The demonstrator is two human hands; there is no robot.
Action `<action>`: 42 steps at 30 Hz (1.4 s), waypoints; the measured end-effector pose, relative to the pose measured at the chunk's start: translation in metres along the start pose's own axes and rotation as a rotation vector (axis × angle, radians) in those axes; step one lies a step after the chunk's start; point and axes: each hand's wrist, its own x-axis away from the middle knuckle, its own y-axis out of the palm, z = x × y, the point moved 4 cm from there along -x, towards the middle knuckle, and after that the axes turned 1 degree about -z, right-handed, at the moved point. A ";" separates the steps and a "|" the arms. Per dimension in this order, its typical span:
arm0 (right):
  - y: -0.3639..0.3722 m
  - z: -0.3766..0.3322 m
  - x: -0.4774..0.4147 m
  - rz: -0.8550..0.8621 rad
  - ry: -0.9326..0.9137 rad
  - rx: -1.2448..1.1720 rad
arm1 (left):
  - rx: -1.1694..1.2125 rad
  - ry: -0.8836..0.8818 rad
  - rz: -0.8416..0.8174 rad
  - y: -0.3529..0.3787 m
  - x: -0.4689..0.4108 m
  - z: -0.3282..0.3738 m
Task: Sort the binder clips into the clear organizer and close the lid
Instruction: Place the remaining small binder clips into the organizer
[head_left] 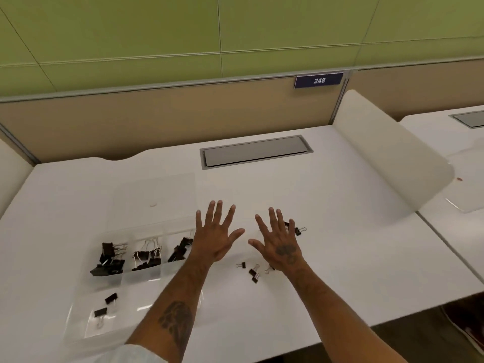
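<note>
A clear organizer [78, 314] lies on the white desk at the left, its lid [157, 195] swung open toward the back. Its rear compartments hold several black binder clips [111, 260], and two clips [111, 298] lie in a front compartment. My left hand [217, 237] hovers flat with fingers spread, just right of the organizer. My right hand [280, 244] is spread the same way beside it. Loose clips [252, 272] lie on the desk under my right wrist, and more clips [297, 229] show behind its fingers. Both hands hold nothing.
A grey cable hatch [255, 153] is set in the white desk [327, 205] at the back. A frosted divider panel [387, 153] stands along the right side. A tan partition with a sign reading 248 [318, 80] closes the back. The desk's front edge runs lower right.
</note>
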 end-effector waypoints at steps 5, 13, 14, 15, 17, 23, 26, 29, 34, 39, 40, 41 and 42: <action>0.012 0.057 0.000 -0.076 0.080 -0.011 | 0.000 0.071 -0.055 0.011 -0.034 0.051; 0.036 0.099 -0.009 -0.030 0.068 0.006 | -0.019 0.182 -0.210 0.031 -0.070 0.104; 0.037 0.101 -0.010 -0.020 0.069 -0.003 | -0.017 0.192 -0.215 0.034 -0.073 0.108; 0.037 0.103 -0.011 -0.011 0.074 -0.013 | -0.012 0.202 -0.217 0.036 -0.075 0.111; 0.039 0.107 -0.012 0.008 0.079 -0.032 | -0.001 0.227 -0.223 0.040 -0.079 0.118; 0.030 0.113 -0.015 0.124 0.038 -0.077 | -0.011 0.255 -0.232 0.048 -0.085 0.132; 0.023 0.116 -0.013 0.179 0.032 -0.153 | -0.026 0.251 -0.222 0.050 -0.087 0.137; 0.019 0.121 -0.012 0.209 0.063 -0.232 | -0.035 0.238 -0.192 0.053 -0.087 0.141; 0.005 0.128 -0.012 0.195 0.116 -0.342 | -0.002 0.214 -0.146 0.053 -0.089 0.146; -0.004 0.129 -0.009 0.193 0.164 -0.497 | 0.079 0.188 -0.109 0.046 -0.088 0.148; -0.005 0.129 -0.008 0.177 0.186 -0.531 | 0.116 0.172 -0.108 0.044 -0.087 0.148; -0.005 0.128 -0.008 0.170 0.207 -0.559 | 0.156 0.147 -0.119 0.042 -0.086 0.147; -0.005 0.127 -0.007 0.176 0.225 -0.584 | 0.200 0.121 -0.127 0.041 -0.085 0.146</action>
